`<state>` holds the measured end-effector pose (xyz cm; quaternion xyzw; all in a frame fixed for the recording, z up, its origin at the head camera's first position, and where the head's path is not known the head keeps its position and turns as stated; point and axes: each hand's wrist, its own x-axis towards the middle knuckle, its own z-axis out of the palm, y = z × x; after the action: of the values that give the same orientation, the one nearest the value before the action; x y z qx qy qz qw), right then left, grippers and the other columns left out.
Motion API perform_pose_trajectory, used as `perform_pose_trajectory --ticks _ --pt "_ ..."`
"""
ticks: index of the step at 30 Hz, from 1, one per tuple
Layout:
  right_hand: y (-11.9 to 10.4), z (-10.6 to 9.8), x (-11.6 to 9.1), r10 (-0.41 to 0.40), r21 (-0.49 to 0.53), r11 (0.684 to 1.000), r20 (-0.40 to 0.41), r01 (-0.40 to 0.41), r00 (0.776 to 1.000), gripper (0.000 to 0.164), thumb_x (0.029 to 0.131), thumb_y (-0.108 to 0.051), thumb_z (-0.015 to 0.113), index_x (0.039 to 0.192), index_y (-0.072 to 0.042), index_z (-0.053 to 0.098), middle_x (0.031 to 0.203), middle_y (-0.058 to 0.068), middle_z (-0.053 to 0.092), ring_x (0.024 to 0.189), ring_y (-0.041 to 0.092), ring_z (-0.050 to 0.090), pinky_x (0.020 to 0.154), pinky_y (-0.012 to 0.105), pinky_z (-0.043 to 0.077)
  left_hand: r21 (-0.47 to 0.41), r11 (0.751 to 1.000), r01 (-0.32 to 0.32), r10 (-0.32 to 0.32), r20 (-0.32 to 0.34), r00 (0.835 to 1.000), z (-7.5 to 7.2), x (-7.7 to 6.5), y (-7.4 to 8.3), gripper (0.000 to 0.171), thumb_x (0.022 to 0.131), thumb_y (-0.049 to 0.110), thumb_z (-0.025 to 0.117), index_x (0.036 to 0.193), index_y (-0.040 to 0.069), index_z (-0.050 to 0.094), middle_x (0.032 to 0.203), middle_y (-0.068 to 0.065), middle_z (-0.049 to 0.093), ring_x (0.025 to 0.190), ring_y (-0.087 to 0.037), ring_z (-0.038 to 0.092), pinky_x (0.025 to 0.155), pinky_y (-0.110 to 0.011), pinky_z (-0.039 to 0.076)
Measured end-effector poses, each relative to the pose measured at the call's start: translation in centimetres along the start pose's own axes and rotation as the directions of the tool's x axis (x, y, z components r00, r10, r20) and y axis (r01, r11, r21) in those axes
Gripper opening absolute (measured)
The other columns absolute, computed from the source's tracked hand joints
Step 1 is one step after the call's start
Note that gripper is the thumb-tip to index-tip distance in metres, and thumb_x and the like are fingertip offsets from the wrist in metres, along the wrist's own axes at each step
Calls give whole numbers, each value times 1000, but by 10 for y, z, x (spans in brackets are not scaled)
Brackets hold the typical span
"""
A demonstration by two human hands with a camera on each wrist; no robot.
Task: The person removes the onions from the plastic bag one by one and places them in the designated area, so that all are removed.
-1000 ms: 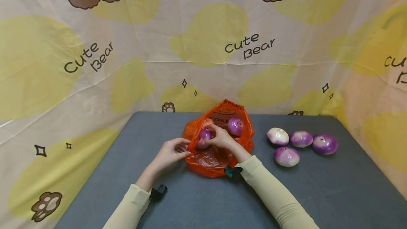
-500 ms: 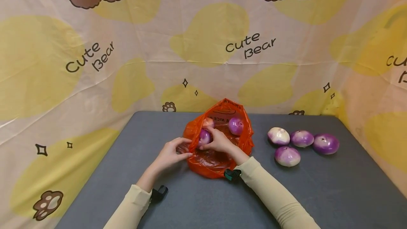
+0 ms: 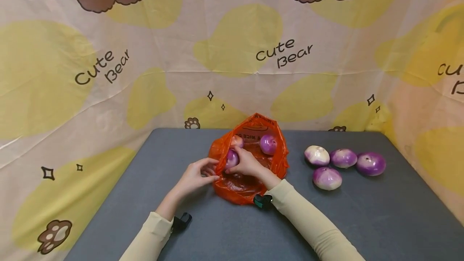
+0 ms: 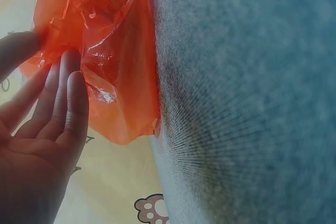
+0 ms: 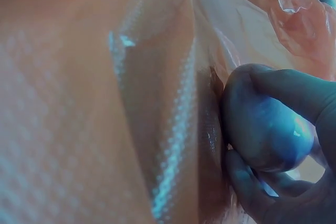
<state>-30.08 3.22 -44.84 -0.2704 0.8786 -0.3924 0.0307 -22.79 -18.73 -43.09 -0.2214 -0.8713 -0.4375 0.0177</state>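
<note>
An orange-red plastic bag [image 3: 239,192] stands on the table with its mouth facing me. Inside it, my right hand [image 3: 248,164] grips a red onion [image 3: 232,159] between thumb and fingers; the right wrist view shows this onion [image 5: 268,124] held close to the plastic. Another red onion [image 3: 268,144] lies at the bag's right side, and a paler, pinkish one [image 3: 237,140] sits behind the held onion, partly hidden. My left hand [image 3: 195,174] holds the bag's left rim with its fingertips; in the left wrist view its fingers [image 4: 76,103] lie against the plastic.
Several purple-and-white onions [image 3: 327,178] lie grouped on the table right of the bag. The grey table [image 3: 380,220] reaches back to a patterned cloth [image 3: 224,31]. Each wrist wears a small black camera [image 3: 182,221].
My right hand has shifted slightly down and left inside the bag with the onion, showing more of the pinkish onion behind it. The left hand stays at the rim.
</note>
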Motion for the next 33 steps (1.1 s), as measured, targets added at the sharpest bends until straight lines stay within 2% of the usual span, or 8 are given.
perform_pose_trajectory --ticks 7,15,24,25,32,33 --pt "-2 -3 -4 26 -6 1000 -8 -27 1000 87 66 -32 86 138 -12 42 127 14 58 111 28 59 95 44 48 -9 1000 3 -3 5 1000 2 1 0 40 81 21 76 117 15 62 93 -2 67 82 -14 64 75 -26 53" --pt "-10 -16 -15 99 2 995 -26 -99 995 84 67 -30 86 138 -16 43 125 13 59 108 29 60 93 47 49 -15 1000 2 -2 0 1000 3 2 0 39 81 19 76 117 14 62 93 -2 66 82 -13 64 75 -25 53" --pt "-19 -35 -29 120 -15 993 -32 -121 992 83 68 -31 85 139 -18 44 127 12 58 110 29 59 93 49 48 -15 1000 13 -13 -7 1000 4 3 0 41 80 18 76 118 12 61 94 -3 66 83 -14 63 76 -25 53" --pt "-20 -37 -31 125 -17 992 -34 -126 992 83 68 -31 85 139 -19 44 128 11 58 111 29 59 94 49 48 -17 1000 15 -15 -4 1000 3 2 5 41 81 17 75 118 10 61 94 -5 66 83 -16 64 76 -26 54" --pt "-30 -55 -46 126 -6 992 -31 -126 992 82 68 -32 85 138 -20 44 128 8 58 110 28 59 91 49 50 -21 999 25 -25 -7 1000 3 2 4 39 80 15 76 116 11 62 93 -6 67 82 -17 64 76 -25 53" --pt "-31 -58 -47 124 -5 992 -29 -124 992 81 68 -33 84 138 -20 44 128 8 57 110 28 58 91 49 50 -17 999 28 -28 -6 1000 3 1 9 38 80 13 75 116 10 62 93 -8 67 82 -18 64 75 -26 53"
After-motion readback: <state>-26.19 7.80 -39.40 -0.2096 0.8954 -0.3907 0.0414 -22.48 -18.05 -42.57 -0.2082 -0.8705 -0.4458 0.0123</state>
